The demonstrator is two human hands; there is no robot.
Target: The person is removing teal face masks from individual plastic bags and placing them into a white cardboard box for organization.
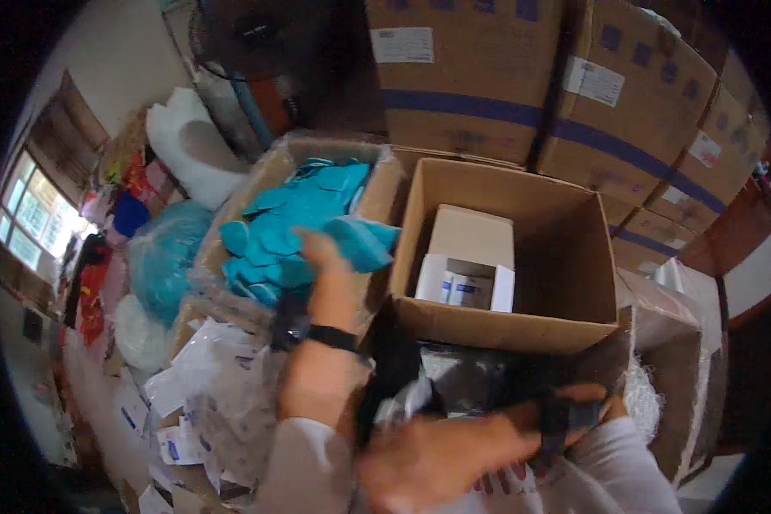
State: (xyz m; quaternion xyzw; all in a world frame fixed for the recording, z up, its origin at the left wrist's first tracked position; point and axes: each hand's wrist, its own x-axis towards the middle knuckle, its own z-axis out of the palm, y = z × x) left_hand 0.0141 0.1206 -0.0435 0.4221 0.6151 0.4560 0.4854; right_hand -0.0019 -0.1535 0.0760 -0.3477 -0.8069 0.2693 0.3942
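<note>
Turquoise flat pieces lie heaped in an open, plastic-edged carton, left of centre in the head view. The left hand, with a black wristband, reaches over them and touches one piece that juts towards the carton's right edge; blur hides whether the fingers are closed on it. The right hand, below a black watch, is blurred low in front of the body, its grip impossible to tell. Right of the carton, an open brown box contains an open white box holding blue-printed white packs. Behind, stacked cartons bear blue stripes and white labels, their print too small to read.
</note>
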